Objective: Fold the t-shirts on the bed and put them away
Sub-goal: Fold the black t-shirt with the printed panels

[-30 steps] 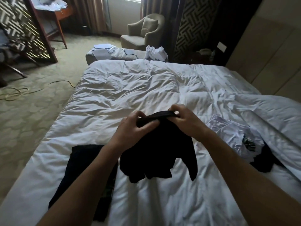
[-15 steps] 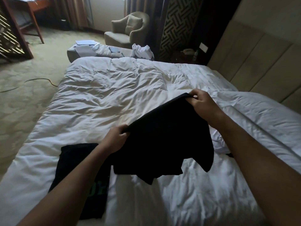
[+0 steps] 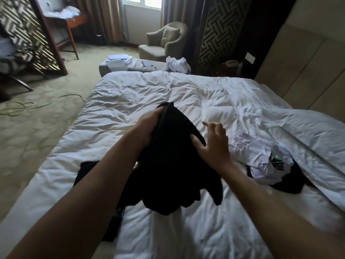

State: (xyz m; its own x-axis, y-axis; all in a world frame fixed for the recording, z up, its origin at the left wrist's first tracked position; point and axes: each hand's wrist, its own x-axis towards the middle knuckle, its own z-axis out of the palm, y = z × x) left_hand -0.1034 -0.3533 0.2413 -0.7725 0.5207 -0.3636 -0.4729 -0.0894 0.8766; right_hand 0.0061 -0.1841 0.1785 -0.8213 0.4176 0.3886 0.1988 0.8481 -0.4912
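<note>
Head view: black t-shirt held above the bed

Head camera, looking down. My left hand grips the bunched top edge of a black t-shirt, fingers curled round the cloth. My right hand is loosely spread, its thumb touching the shirt's right edge. The shirt hangs crumpled over the white bed, beside a white t-shirt.
</note>
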